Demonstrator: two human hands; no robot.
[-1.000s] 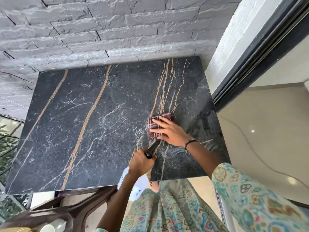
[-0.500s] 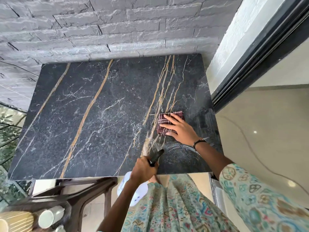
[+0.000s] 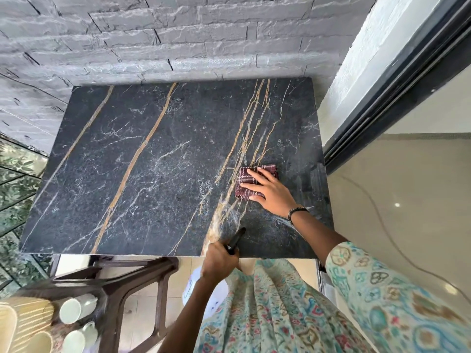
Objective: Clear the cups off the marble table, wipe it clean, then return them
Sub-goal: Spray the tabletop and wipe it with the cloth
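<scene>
We observe one black marble counter with gold and white veins, set against a grey stone wall. One folded maroon checked cloth lies flat on the counter's right side, near the right edge. Our right hand lies on top of the cloth with fingers straight and spread, pressing it to the stone; a dark band circles the wrist. A wet smear shows on the marble just below that wrist.

Our left hand is at the near edge of the counter, its fingers curled round the neck of one spray bottle. The bottle's black nozzle points out over the counter; its white body hangs below the edge.

No cups stand on the counter. We count two white cups, both off to the lower left, below counter level, beside one pale ribbed object we cannot identify. What the cups rest on is blurred. One dark wooden frame, possibly a chair, stands just beside them under the counter's near edge. A patterned garment fills the lower middle.
</scene>
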